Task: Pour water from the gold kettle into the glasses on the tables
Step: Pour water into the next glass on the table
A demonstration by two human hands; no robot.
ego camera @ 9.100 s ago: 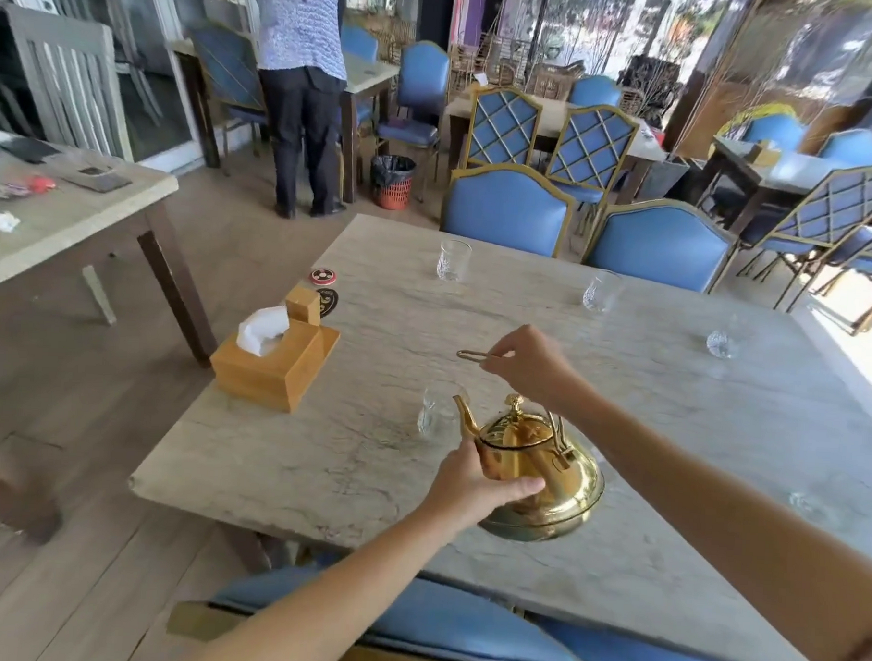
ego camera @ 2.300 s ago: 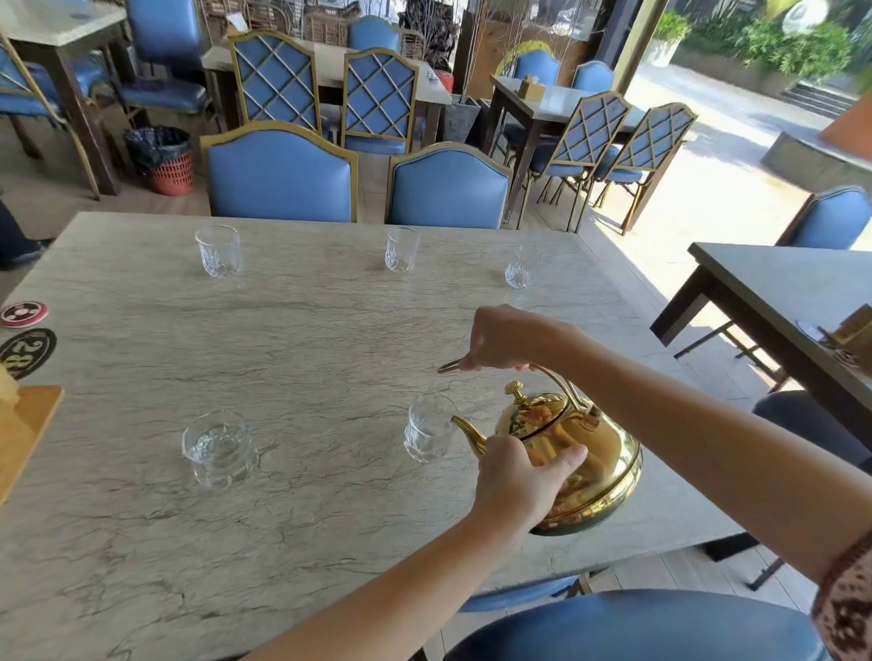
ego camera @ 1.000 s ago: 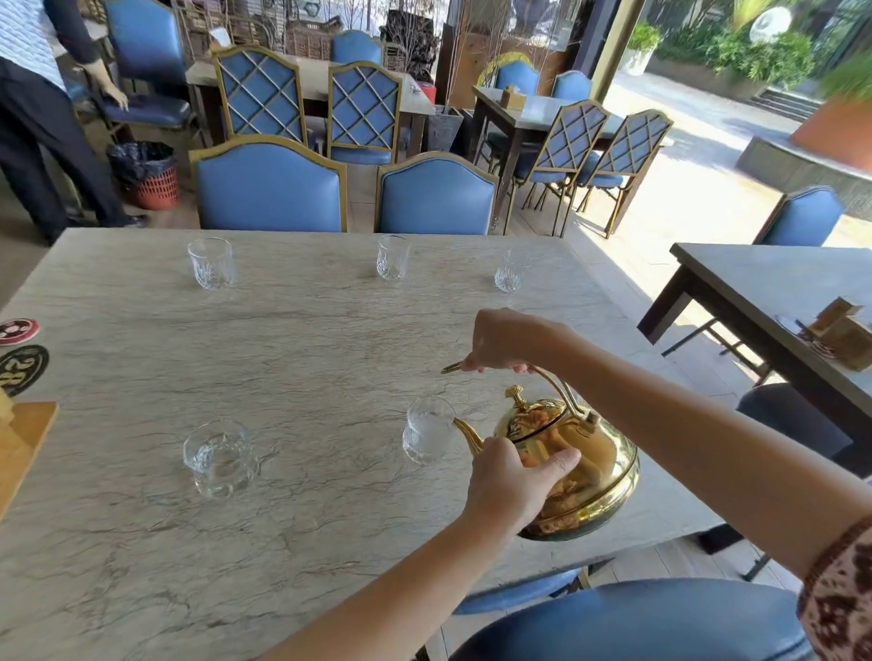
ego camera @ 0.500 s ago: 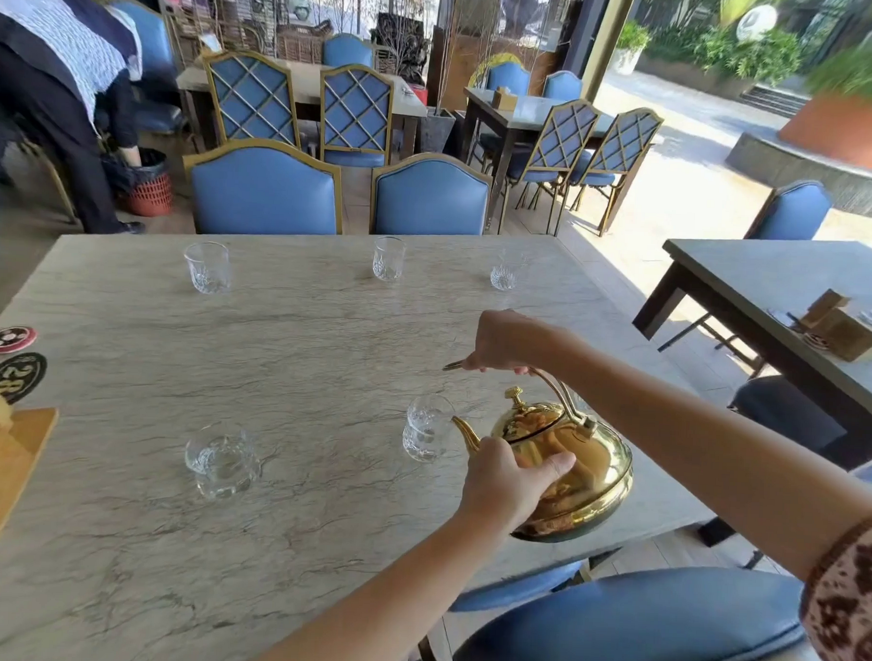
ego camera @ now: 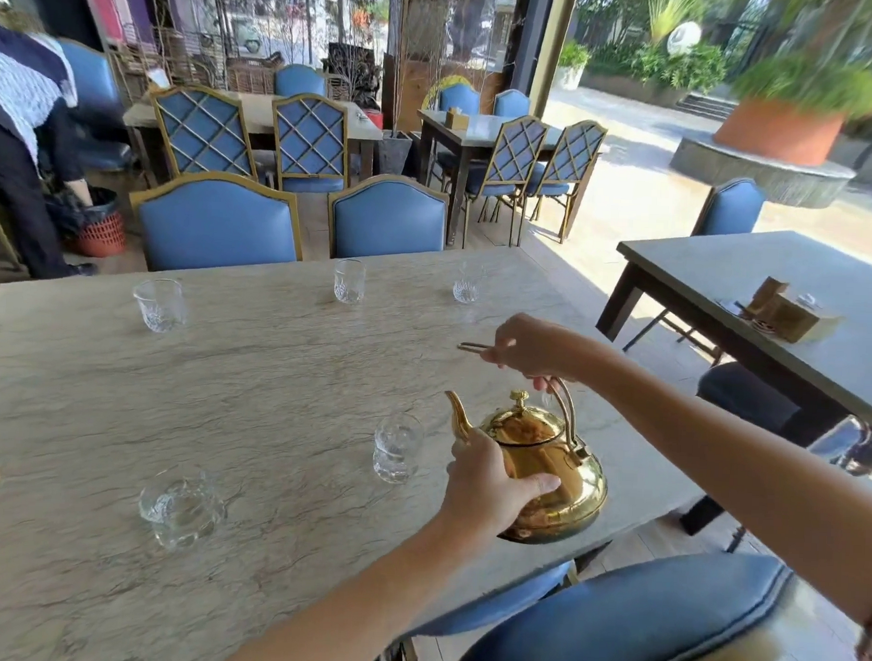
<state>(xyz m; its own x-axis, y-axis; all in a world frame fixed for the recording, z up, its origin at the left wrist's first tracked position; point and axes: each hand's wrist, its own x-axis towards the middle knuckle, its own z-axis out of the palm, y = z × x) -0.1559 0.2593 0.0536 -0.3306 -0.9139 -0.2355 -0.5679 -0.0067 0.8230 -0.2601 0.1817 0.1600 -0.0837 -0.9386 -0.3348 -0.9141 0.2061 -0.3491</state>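
The gold kettle [ego camera: 548,465] is held over the near right part of the marble table [ego camera: 252,372], its spout raised and pointing left, clear of the glass. My right hand [ego camera: 533,347] grips the kettle's arched handle from above. My left hand [ego camera: 487,482] cups the kettle's rounded side. A glass with water [ego camera: 396,448] stands just left of the spout. Another glass holding water [ego camera: 181,506] sits nearer the left. Three more glasses [ego camera: 348,281] stand along the far edge.
Blue chairs [ego camera: 219,223] line the far side and a blue seat [ego camera: 621,618] is at my near right. A second table [ego camera: 785,290] with a wooden tissue box stands right. A person [ego camera: 17,152] bends over a bin at far left.
The kettle has tipped back upright, its spout lifting away from the near glass. Both hands keep their hold. The person at far left has bent lower.
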